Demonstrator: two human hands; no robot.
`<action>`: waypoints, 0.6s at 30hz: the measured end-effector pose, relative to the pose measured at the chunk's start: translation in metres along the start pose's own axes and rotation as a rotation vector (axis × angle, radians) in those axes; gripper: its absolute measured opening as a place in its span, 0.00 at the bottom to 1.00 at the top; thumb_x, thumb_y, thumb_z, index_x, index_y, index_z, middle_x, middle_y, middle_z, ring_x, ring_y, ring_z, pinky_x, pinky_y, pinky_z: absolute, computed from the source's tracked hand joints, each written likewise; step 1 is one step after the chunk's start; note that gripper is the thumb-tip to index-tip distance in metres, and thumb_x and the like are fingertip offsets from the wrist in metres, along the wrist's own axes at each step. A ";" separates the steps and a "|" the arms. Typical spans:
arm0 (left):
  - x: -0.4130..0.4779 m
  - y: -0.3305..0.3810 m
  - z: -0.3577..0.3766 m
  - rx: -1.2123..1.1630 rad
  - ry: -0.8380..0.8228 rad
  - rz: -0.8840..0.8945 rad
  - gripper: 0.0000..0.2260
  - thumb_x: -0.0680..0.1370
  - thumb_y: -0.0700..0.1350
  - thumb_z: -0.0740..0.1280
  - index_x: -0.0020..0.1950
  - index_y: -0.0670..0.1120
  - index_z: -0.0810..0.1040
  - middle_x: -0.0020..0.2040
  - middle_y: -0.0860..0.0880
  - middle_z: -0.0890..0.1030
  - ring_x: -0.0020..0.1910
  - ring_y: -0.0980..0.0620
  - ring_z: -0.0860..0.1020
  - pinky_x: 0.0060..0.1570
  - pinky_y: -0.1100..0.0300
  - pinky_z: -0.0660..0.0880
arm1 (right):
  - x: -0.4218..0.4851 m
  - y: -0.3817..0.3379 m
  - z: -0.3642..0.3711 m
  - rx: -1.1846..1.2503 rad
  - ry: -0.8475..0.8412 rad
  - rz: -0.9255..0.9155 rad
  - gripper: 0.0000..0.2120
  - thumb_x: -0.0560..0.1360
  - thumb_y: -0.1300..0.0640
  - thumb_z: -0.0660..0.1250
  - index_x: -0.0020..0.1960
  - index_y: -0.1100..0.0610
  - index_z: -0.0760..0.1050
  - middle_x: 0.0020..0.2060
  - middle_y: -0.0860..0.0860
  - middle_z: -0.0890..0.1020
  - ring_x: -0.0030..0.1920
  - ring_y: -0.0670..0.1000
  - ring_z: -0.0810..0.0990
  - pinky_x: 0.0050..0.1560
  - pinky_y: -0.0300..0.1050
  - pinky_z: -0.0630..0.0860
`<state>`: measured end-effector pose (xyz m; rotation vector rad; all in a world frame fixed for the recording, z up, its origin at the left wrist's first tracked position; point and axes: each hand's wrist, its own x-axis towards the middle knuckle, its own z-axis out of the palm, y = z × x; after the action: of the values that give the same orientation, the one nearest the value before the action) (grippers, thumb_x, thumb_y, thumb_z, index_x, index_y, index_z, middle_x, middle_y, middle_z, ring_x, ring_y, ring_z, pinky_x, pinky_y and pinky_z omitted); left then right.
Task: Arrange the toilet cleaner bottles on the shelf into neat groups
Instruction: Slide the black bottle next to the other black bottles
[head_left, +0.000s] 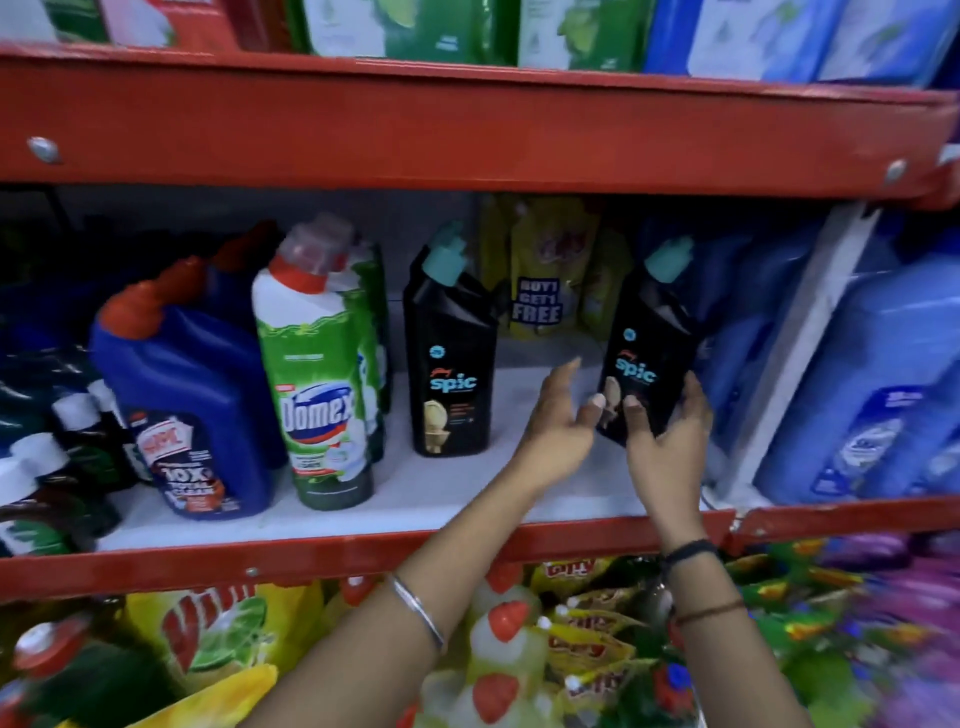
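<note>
On the white shelf board between red rails, a black Spic bottle with a teal cap stands upright in the middle. A second black Spic bottle is tilted at the right, held low down by my right hand. My left hand is open beside it, thumb touching the bottle's lower left edge. Left of the standing Spic are a green Domex bottle with others behind it and a blue bottle with a red cap.
Blue containers crowd the right end of the shelf. Yellow refill pouches stand at the back. Small dark bottles with white caps sit at the far left. The red rail overhead limits height. Packed goods fill the shelf below.
</note>
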<state>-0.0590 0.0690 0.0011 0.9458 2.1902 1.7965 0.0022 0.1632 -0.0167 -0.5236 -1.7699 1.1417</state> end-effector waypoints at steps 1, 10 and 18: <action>0.012 -0.001 0.005 0.014 -0.056 -0.047 0.25 0.82 0.45 0.58 0.77 0.47 0.52 0.79 0.46 0.56 0.77 0.46 0.59 0.72 0.53 0.62 | 0.006 0.005 -0.001 -0.011 -0.010 0.006 0.31 0.75 0.58 0.66 0.74 0.61 0.57 0.72 0.61 0.63 0.74 0.59 0.62 0.69 0.41 0.57; 0.045 -0.005 0.022 -0.050 -0.085 -0.075 0.22 0.80 0.37 0.62 0.72 0.40 0.60 0.64 0.42 0.71 0.63 0.46 0.71 0.64 0.50 0.70 | 0.024 0.022 0.003 -0.071 0.014 -0.055 0.27 0.74 0.62 0.65 0.71 0.64 0.62 0.66 0.65 0.72 0.66 0.65 0.72 0.66 0.60 0.70; 0.015 0.002 0.003 0.035 0.105 0.000 0.20 0.75 0.37 0.68 0.65 0.41 0.68 0.61 0.41 0.78 0.47 0.50 0.78 0.38 0.69 0.76 | 0.004 0.000 -0.009 0.018 -0.026 -0.053 0.24 0.71 0.61 0.71 0.65 0.54 0.70 0.55 0.49 0.79 0.56 0.51 0.78 0.58 0.52 0.76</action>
<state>-0.0687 0.0804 0.0062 0.8771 2.2905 1.8534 0.0079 0.1702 -0.0136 -0.4503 -1.7837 1.1312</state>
